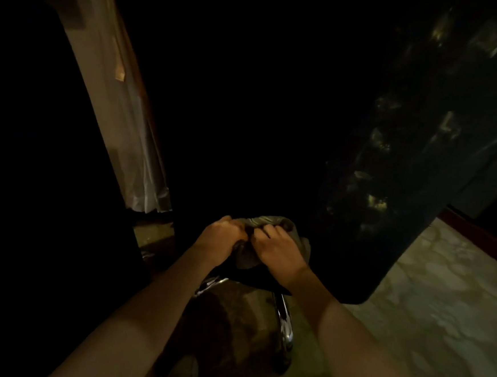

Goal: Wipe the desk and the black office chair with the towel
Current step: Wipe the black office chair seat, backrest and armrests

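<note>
Left hand [221,236] and right hand [279,250] are gripping a crumpled grey towel [271,221] — fingers curled. It is resting on a black chair [252,281].

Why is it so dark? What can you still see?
Head view: dim, mostly near black; light reaches the left hand, right hand, towel, curtain and floor; glare glints on the chrome chair leg.
</note>
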Tool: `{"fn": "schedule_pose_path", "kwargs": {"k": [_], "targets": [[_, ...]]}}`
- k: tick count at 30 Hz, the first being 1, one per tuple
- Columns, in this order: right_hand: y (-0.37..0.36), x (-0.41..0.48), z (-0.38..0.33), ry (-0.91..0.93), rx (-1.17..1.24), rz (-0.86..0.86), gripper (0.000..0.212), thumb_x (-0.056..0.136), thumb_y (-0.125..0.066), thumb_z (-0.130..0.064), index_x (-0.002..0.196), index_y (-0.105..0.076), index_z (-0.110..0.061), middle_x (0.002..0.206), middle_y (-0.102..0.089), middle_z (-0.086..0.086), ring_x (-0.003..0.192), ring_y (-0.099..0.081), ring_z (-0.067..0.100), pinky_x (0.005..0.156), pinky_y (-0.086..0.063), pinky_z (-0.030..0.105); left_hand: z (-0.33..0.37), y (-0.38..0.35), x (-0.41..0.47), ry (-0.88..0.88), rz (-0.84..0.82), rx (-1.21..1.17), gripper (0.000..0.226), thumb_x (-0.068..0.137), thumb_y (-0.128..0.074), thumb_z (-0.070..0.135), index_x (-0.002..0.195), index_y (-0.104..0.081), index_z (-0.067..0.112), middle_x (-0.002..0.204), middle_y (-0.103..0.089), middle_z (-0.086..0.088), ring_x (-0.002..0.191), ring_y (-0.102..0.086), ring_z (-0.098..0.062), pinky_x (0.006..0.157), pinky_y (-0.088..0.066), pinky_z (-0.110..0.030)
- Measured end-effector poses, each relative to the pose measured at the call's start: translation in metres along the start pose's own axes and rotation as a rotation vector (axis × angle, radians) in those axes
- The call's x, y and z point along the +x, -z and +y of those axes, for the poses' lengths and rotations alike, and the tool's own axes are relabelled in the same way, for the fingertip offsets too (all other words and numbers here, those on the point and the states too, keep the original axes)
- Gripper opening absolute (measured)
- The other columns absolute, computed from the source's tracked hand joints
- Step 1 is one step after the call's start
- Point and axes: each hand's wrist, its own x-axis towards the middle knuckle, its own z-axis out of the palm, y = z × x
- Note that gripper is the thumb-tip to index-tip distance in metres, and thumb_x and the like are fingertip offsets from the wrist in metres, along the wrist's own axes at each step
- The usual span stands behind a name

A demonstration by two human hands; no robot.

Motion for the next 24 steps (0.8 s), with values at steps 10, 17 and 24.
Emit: {"fn": "schedule_pose_path", "kwargs": {"k": [10, 17, 24], "targets": [[0.063, 0.036, 0.006, -0.013, 0.038, 0.241, 0.044, 0.058, -0.050, -0.017, 0.098, -0.064, -0.005, 0.088, -0.068, 0.010, 0.087, -0.049, 0.029, 0.076, -0.030, 0.035, -0.042, 0.024, -0.017, 0.041, 0.338, -0.345, 0.036, 0.068, -0.061, -0.003, 0.096, -0.070, 0.018, 0.099, -0.068, -0.009, 0.091, -0.060, -0.030, 0.080, -0.052, -0.036], [0.079, 0.063, 0.030, -0.099, -0.152, 0.246, 0.043, 0.082, -0.037, -0.014, 0.109, -0.071, -0.015, 0.111, -0.069, 0.005, 0.104, -0.060, 0.028, 0.091, -0.033, 0.039, -0.048, 0.071, 0.003, -0.016, 0.703, -0.228, 0.032, 0.082, -0.045, 0.012, 0.098, -0.073, 0.005, 0.102, -0.068, -0.015, 0.104, -0.046, -0.021, 0.093, -0.037, -0.025], [0.015, 0.035, 0.013, 0.002, -0.148, 0.257, 0.040, 0.084, -0.039, -0.015, 0.111, -0.069, -0.014, 0.118, -0.066, 0.006, 0.111, -0.045, 0.026, 0.095, -0.034, 0.038, -0.047, 0.010, -0.006, -0.036, 0.528, -0.213, 0.037, 0.075, -0.043, 0.015, 0.091, -0.076, 0.013, 0.098, -0.070, -0.009, 0.096, -0.046, -0.017, 0.079, -0.047, -0.025]]}}
